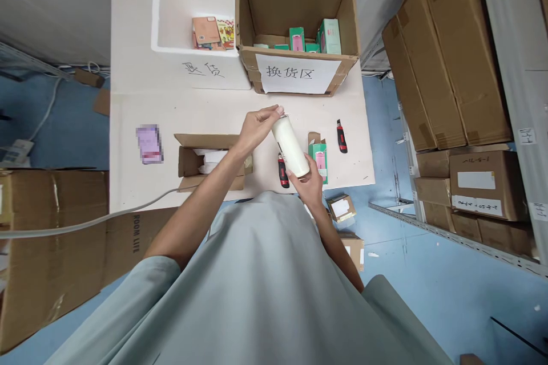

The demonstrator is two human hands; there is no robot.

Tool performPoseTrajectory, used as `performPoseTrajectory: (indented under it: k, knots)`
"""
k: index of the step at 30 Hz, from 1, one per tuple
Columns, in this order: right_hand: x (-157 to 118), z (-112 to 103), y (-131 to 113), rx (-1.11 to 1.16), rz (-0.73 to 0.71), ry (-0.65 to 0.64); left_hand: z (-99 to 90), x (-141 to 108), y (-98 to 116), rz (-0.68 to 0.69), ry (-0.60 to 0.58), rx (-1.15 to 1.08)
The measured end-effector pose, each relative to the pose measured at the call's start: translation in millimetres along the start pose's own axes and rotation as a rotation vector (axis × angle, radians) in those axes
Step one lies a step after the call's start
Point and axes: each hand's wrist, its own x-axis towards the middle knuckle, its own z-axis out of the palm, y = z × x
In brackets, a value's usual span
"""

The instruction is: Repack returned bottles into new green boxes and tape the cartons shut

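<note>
A cream-white cylindrical bottle [290, 145] is held tilted above the table, its top end toward the far left. My right hand [309, 182] is closed round its lower end. At the upper end, the fingers of my left hand [257, 128] pinch the top, where a small clear or shiny part shows. Under my left forearm stands an opened cardboard box [187, 161] with white packing inside. A red and black utility knife [283, 172] lies just left of the bottle's base. To the right of my right hand is a green and white box [319, 161] with its flap up.
At the back are a white foam bin [192, 71] with small booklets and a cardboard carton [299, 73] holding several green boxes. Another utility knife [341, 137] lies at the right, a blurred purple item [149, 144] at the left. A grey cable [107, 217] crosses the left. Shelves hold cartons [483, 182].
</note>
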Motion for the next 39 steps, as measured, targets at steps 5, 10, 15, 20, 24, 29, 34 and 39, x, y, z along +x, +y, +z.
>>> performPoseTrajectory:
  k: [5, 10, 15, 20, 24, 29, 34, 39]
  knots:
    - [5, -20, -9, 0.77, 0.431, -0.317, 10.1, -1, 10, -0.092, -0.134, -0.144]
    - [10, -33, -5, 1.231, 0.717, -0.431, 22.5, 0, 8, -0.139, -0.253, -0.208]
    - [10, -35, 15, 1.451, 0.784, -0.43, 30.8, 3, 4, -0.221, -0.305, -0.246]
    - [22, -36, 19, 1.405, 0.815, -0.441, 35.7, 3, 4, -0.274, -0.29, -0.26]
    - [33, -31, 14, 1.156, 0.724, -0.431, 35.0, 4, -3, -0.212, -0.232, -0.097]
    - [39, -20, 22, 0.821, 0.5, -0.51, 27.5, 9, -18, -0.174, -0.174, -0.075]
    - [65, -33, 40, 0.197, 0.207, -0.312, 15.0, 13, -29, -0.221, -0.065, -0.146]
    - [106, -49, 76, -0.759, 0.233, 0.079, 10.6, 16, -29, -0.162, 0.008, -0.092]
